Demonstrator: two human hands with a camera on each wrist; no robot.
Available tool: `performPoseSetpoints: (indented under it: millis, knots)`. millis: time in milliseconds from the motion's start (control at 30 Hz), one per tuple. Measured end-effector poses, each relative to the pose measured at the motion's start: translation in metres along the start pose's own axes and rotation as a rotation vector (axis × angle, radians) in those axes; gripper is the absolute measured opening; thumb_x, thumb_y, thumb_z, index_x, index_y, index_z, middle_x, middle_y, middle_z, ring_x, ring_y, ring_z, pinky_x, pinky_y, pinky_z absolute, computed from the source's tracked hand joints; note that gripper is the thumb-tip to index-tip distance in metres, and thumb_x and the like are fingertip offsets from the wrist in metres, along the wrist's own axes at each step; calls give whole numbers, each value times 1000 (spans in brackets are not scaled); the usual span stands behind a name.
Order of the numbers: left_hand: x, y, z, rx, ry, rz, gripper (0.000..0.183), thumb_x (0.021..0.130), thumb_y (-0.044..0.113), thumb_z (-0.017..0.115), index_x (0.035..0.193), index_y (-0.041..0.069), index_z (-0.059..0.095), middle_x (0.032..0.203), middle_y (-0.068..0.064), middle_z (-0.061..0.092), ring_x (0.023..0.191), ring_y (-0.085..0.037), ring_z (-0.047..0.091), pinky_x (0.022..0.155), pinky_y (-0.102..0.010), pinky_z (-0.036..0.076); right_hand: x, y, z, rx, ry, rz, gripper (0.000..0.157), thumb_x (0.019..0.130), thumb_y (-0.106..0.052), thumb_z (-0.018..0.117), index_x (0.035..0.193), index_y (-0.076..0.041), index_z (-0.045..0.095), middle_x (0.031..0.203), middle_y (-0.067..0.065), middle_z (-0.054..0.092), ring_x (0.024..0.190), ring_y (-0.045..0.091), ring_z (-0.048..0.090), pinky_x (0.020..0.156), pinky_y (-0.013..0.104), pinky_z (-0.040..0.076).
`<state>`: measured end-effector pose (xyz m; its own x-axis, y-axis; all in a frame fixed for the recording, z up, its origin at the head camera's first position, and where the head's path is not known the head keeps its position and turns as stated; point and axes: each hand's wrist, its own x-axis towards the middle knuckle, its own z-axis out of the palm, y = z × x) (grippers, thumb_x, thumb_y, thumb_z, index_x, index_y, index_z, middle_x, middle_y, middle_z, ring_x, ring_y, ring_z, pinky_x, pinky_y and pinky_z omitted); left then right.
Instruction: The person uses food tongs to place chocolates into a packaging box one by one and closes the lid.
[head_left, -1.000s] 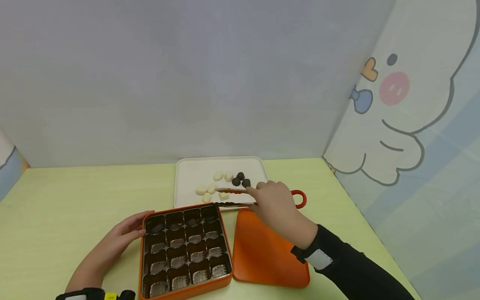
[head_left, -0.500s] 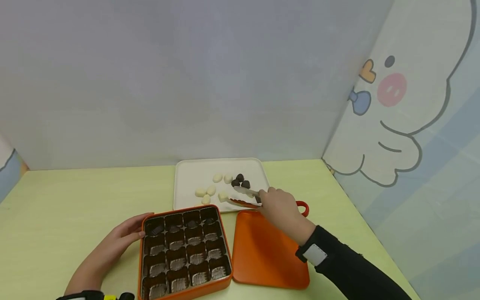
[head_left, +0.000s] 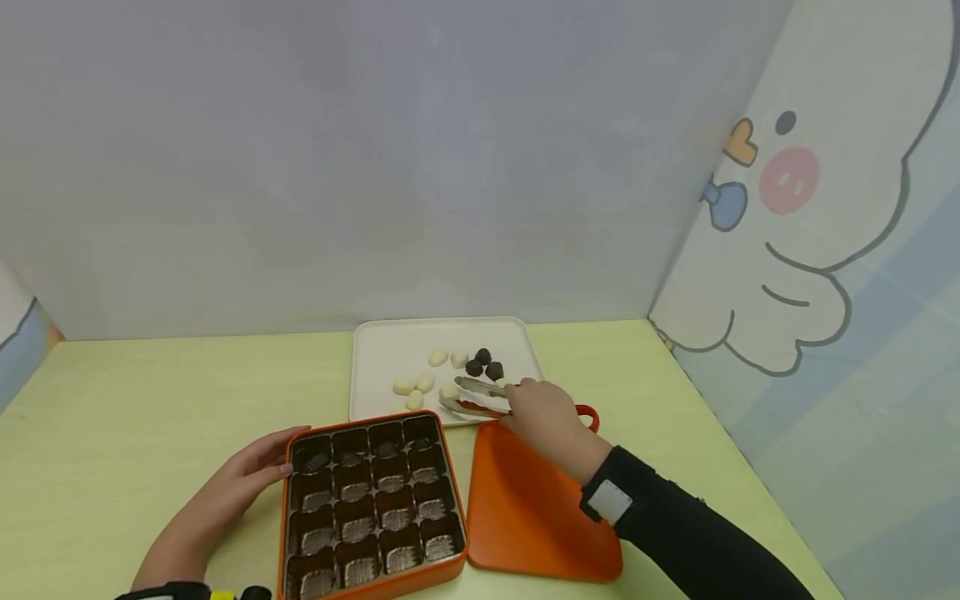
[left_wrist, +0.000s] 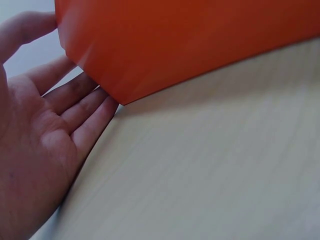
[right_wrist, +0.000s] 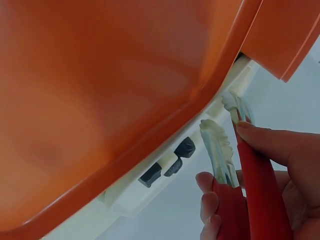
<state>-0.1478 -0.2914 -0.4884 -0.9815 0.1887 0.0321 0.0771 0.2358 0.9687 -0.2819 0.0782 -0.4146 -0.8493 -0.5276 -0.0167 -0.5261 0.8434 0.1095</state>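
My left hand (head_left: 251,467) rests against the far left corner of an orange square box (head_left: 420,577), its fingers fairly straight in the left wrist view. A dark brown compartment insert (head_left: 372,492) fills the box. In my right hand (head_left: 546,421) I grip red-handled tongs (head_left: 480,386), their silvery scalloped tips spread apart over a white tray (head_left: 386,342). A pale piece (head_left: 448,390) lies between those tips; whether they touch it I cannot tell. Several other pale pieces (head_left: 425,382) and dark pieces (head_left: 474,367), like chocolates, lie on the tray.
An orange lid (head_left: 540,517) lies right of the box, below my right forearm. The tray stands behind box and lid, near the grey back wall (head_left: 300,167). A cartoon-printed panel (head_left: 862,192) borders the pale table (head_left: 150,400) on the right.
The tongs have pulled back rightward from over the pale pieces, then shifted slightly left again, with their tips closer together than one second ago. My left hand and the box stay in place.
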Motion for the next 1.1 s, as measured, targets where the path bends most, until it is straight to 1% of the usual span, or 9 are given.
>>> performPoseSetpoints:
  millis: [133,267,467,567,767,833,933,1033,1100]
  knots:
    - [0,0,0,1,2,-5,46,93,24,49,137,15,34,144,-16,23,127,-23,23,89,-16,35,1,-1,2,41,2,-12,26,80,-35,67,88,-11,60,71,1,51,58,15,47,52,27,47]
    - [0,0,1,4,8,-9,47,93,24,49,137,16,35,143,-16,25,125,-17,28,89,-17,37,0,-1,5,51,37,-28,25,79,-34,68,88,-12,60,69,0,51,57,14,46,50,26,46]
    - [0,0,2,6,11,-1,47,93,23,50,137,14,34,143,-17,25,126,-25,25,89,-17,37,-1,1,11,13,104,-65,28,78,-35,69,94,-13,63,70,-2,55,57,13,48,49,25,45]
    - [0,1,2,11,13,7,47,93,22,49,136,13,34,142,-18,26,125,-23,27,88,-17,37,-1,2,13,7,124,-72,30,78,-36,69,96,-13,63,72,-2,57,57,13,48,48,25,45]
    - [0,4,3,29,11,36,46,94,21,49,136,12,34,140,-19,29,122,-16,33,88,-19,38,-2,6,12,-4,167,-68,27,77,-36,70,95,-16,64,73,-3,57,56,12,45,47,22,42]
    - [0,2,3,25,10,33,46,93,21,49,136,12,34,140,-19,30,122,-15,33,88,-19,38,-4,7,9,1,191,-73,29,77,-35,70,98,-16,64,71,-3,56,57,11,44,47,21,41]
    - [1,0,2,15,12,27,46,93,21,49,136,12,35,140,-19,30,121,-11,34,88,-18,38,-10,3,-2,14,240,-99,34,77,-34,70,105,-16,63,70,-4,54,57,10,44,46,20,40]
    - [1,-1,1,5,15,25,46,93,21,49,136,12,36,139,-19,30,119,-7,35,88,-18,37,-17,-8,-17,35,293,-152,39,77,-33,70,112,-17,61,73,-4,56,60,11,47,48,21,42]
    - [0,0,2,8,15,24,45,93,22,49,136,13,36,140,-19,30,119,-7,34,88,-18,37,-21,-17,-24,39,323,-207,40,78,-33,69,114,-18,60,75,-4,58,63,10,49,50,22,44]
